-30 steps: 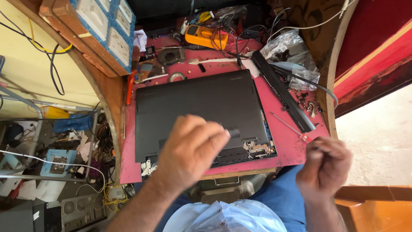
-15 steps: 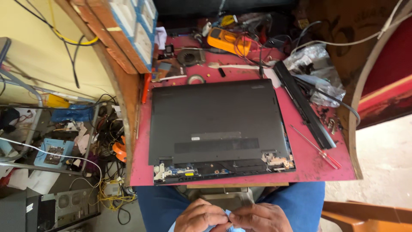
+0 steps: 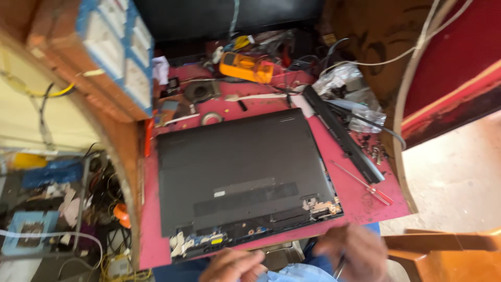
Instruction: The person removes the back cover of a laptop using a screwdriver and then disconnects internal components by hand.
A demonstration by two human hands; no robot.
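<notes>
A dark grey laptop (image 3: 237,172) lies bottom-up on a red mat (image 3: 365,209), its hinge edge with bare parts facing me. Both hands are low in the view, in front of the mat's near edge and off the laptop. My left hand (image 3: 232,266) is blurred, with its fingers curled near a light blue cloth (image 3: 292,274). My right hand (image 3: 355,250) sits just below the laptop's near right corner and seems closed around a thin dark tool (image 3: 339,266).
A red-handled screwdriver (image 3: 365,184) and a long black strip (image 3: 342,133) lie right of the laptop. Behind it are a yellow meter (image 3: 245,67), a small fan (image 3: 201,91), a tape roll (image 3: 211,118) and a plastic bag (image 3: 347,89). Cables clutter the left; an orange wooden piece (image 3: 443,250) stands right.
My left hand left the top of the laptop and dropped to my lap beside the right. The two hands have since parted, the right one rising toward the mat's edge.
</notes>
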